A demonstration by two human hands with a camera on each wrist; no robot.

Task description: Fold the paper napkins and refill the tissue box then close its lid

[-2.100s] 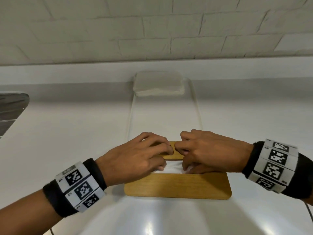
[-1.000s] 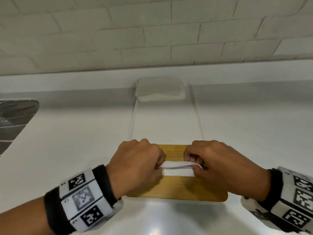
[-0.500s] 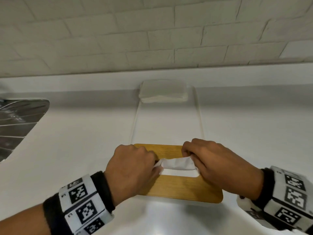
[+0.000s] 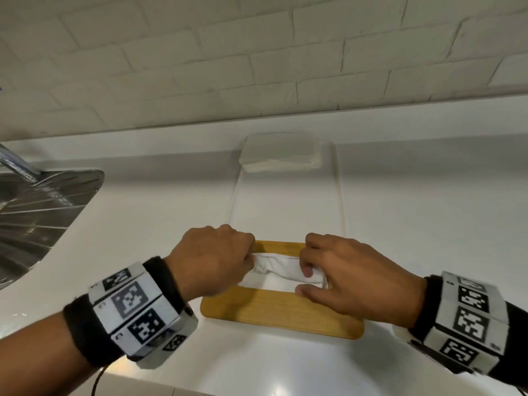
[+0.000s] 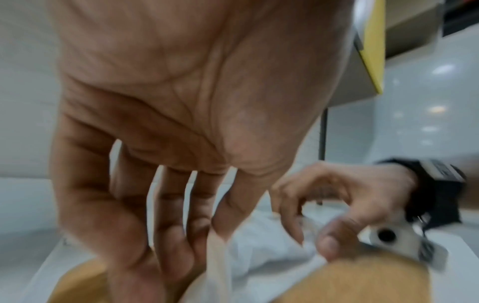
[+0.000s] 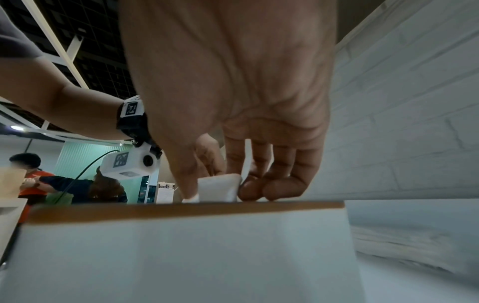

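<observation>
Head view: hands [image 4: 283,270] pinch crumpled napkin [image 4: 278,267].

The lid [image 4: 281,314] under both hands is honey-yellow wood, and the napkin [image 4: 281,268] between them is plain white. Black wristbands [image 4: 85,335] carry white blocks printed with black square codes. Beyond the hands a white napkin stack [image 4: 281,157] meets a white brick-pattern wall [image 4: 257,58]; left lies a silver sink [image 4: 37,212].
</observation>
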